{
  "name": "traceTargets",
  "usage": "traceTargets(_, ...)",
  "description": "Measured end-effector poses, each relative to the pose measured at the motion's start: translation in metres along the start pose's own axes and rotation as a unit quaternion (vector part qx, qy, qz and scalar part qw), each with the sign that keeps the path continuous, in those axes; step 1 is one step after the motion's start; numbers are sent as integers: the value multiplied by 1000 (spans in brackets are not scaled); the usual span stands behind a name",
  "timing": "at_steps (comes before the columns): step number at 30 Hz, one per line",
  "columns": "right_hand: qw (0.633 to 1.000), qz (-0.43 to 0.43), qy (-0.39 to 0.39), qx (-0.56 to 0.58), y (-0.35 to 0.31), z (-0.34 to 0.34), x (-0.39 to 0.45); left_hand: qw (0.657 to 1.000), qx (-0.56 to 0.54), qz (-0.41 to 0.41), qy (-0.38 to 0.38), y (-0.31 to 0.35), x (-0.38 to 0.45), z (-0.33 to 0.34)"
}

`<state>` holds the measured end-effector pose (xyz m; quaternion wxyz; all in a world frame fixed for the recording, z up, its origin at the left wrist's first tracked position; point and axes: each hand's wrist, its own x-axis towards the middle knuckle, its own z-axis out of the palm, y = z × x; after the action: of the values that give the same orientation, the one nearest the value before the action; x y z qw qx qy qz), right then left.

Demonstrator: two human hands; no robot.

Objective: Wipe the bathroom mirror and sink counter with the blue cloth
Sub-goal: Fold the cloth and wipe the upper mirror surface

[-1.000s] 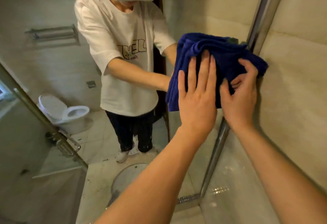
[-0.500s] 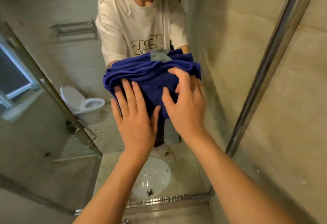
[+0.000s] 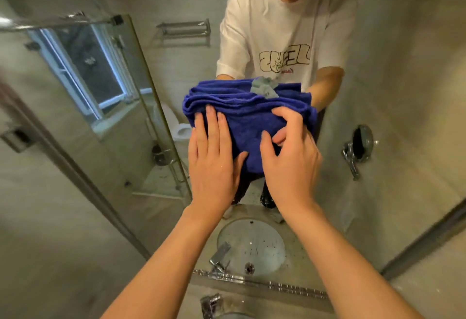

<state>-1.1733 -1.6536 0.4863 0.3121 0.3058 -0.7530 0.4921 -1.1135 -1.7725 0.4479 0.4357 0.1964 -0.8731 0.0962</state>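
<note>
Since before, your cloth (image 3: 242,119) shifted left, mid-mirror (image 3: 403,79) (above the reflected sink (image 3: 252,245)). Your left hand (image 3: 214,165) presses it flat-fingered; your right hand (image 3: 290,160) pinches its right folds.

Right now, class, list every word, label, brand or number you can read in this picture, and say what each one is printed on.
White T-shirt in the mirror: large outlined letters, reversed by the reflection; they look like "CUELL", not certain.
Same shirt: small red script under those letters, too small to read.
Grey tag on the blue cloth: any print is too blurred to read.
Nothing else carries text.
</note>
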Motion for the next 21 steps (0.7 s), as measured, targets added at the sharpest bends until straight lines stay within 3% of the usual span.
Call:
traceTargets(10,998,47,-11,31,-70,87,-26,998,-62,11,-20,-117,-11,3)
traceTargets(21,991,44,-65,109,-182,236,-77,999,0,-15,-36,-315,-44,4)
